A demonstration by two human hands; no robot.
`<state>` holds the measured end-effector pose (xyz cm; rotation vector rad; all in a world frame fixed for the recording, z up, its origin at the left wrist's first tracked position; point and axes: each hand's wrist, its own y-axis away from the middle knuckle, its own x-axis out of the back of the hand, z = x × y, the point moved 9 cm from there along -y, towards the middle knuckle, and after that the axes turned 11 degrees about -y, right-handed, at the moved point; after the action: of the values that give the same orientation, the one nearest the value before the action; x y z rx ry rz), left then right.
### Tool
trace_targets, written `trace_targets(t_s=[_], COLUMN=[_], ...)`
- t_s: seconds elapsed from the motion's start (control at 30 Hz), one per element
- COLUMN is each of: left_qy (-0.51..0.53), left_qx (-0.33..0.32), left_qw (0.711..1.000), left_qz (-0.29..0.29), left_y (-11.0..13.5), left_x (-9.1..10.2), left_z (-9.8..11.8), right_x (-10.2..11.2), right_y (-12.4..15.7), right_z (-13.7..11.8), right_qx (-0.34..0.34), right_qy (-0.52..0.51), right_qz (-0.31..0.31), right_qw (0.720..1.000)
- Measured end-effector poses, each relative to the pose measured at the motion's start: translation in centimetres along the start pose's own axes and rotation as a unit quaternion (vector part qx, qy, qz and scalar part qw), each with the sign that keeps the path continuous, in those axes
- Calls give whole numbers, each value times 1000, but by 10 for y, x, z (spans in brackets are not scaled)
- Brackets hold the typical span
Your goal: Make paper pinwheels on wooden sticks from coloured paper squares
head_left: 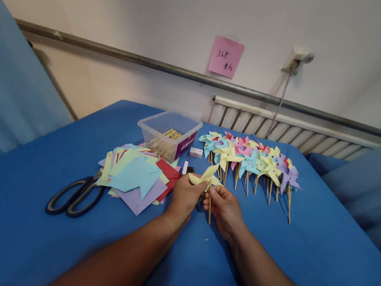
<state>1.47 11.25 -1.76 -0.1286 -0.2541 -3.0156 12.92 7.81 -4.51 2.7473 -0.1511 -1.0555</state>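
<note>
Close together over the middle of the blue cloth, both my hands are at a pale yellow paper pinwheel [210, 174]. My left hand [186, 194] is closed on the folded paper near its centre. The fingers of my right hand [226, 209] pinch close to the top of a thin wooden stick [209, 209], which hangs down below the pinwheel. The spot where stick and paper meet is partly hidden by my fingers. A small dark item just behind my left hand is mostly covered.
To the left lie cut paper squares [135, 175] and black-handled scissors [76, 196]. A clear plastic box [157, 134] holds wooden sticks. Finished pinwheels [248, 161] lie in rows at the back right. A small white box [196, 153] stands between; a radiator [248, 117] is behind.
</note>
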Motion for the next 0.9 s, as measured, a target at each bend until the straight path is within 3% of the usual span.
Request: trace_targets(t_s=[0.9], left_qy=[-12], left_qx=[-6], left_qw=[1000], left_qz=[1], left_y=[-1], left_x=[-1], left_z=[-1], right_x=[-1], right_y=[0], right_z=[0], right_qx=[3], right_qy=[1], right_qz=[5], right_qw=[1000])
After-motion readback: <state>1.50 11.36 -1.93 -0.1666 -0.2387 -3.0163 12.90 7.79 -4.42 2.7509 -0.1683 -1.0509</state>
